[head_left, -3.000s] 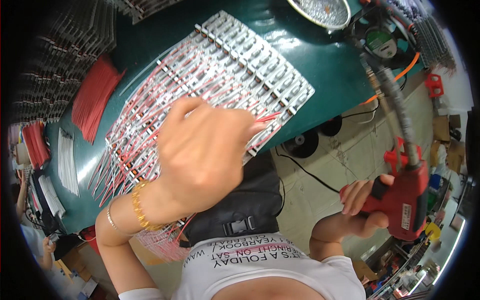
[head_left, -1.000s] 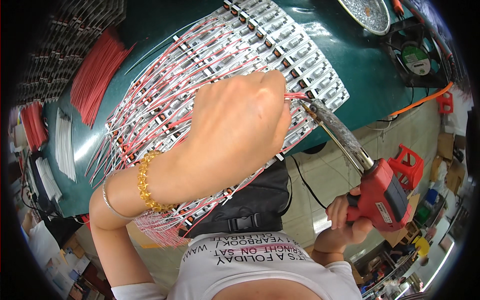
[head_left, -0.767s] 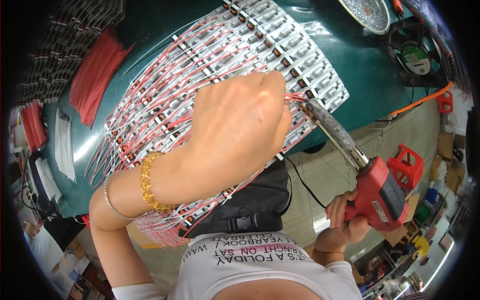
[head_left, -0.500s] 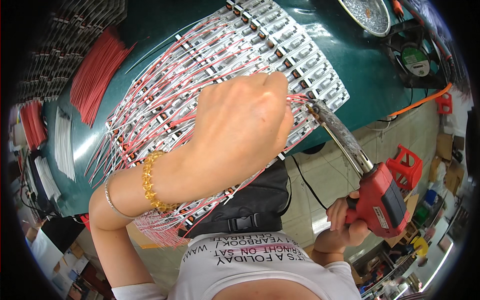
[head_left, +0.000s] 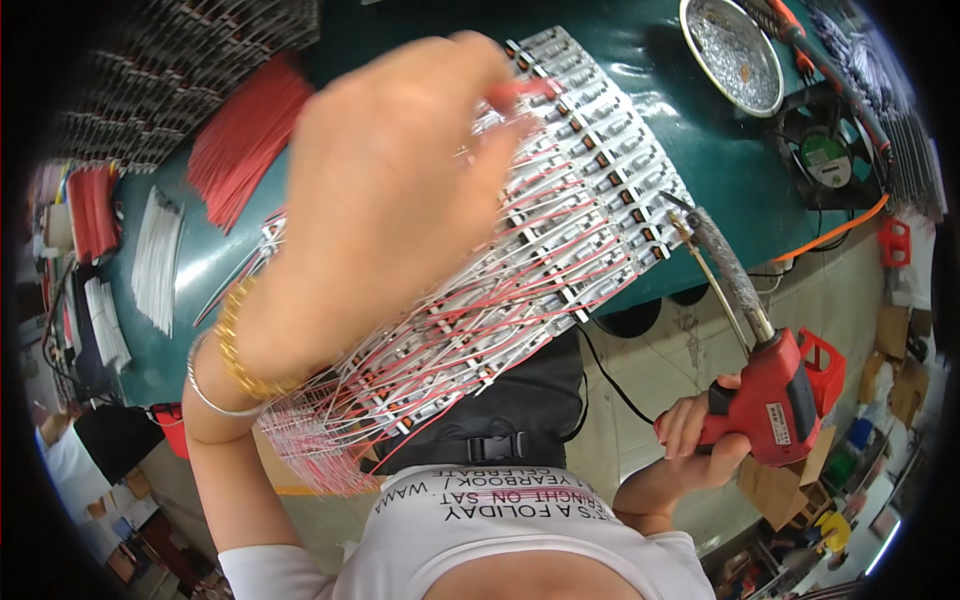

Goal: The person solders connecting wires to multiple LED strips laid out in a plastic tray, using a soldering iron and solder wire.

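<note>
1. Green workbench [head_left: 740, 195]; wired circuit-board panel [head_left: 620, 150] lies on it.
2. Red soldering gun [head_left: 775, 410]: right hand [head_left: 700, 430] wrapped round grip, barrel slanting up-left.
3. Left hand [head_left: 400, 170] over panel, blurred; fingers look pinched on red wires [head_left: 522, 92], ends pointing right.
4. Soldering tip [head_left: 676, 201] at panel's right edge, right of and below wires, well apart; panel contact unclear.

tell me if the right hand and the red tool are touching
Touching: the head view shows the right hand curled around the red tool with no visible gap.
</note>
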Tool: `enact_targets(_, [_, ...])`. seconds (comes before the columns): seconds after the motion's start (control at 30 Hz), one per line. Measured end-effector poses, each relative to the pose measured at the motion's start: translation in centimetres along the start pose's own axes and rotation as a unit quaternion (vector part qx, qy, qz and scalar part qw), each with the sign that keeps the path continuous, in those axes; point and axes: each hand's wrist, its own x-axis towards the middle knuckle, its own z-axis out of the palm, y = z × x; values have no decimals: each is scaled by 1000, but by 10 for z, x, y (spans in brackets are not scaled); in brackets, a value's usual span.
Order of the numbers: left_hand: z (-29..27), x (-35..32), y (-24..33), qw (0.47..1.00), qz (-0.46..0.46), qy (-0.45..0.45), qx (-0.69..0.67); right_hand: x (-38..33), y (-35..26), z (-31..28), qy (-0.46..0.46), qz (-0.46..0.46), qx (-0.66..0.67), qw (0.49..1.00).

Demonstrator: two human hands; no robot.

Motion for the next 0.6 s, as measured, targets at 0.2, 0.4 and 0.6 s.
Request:
enact_targets(0.2, [-23,7,-58,979,-122,-100,133,6,8,3,-68,-54,12,996])
enact_targets(0.4, [1,13,-80,956,-197,-209,57,8,11,13,-88,-70,0,994])
enact_targets(0.6, [2,16,-75,952,-176,-237,84,10,18,23,-71,-72,18,995])
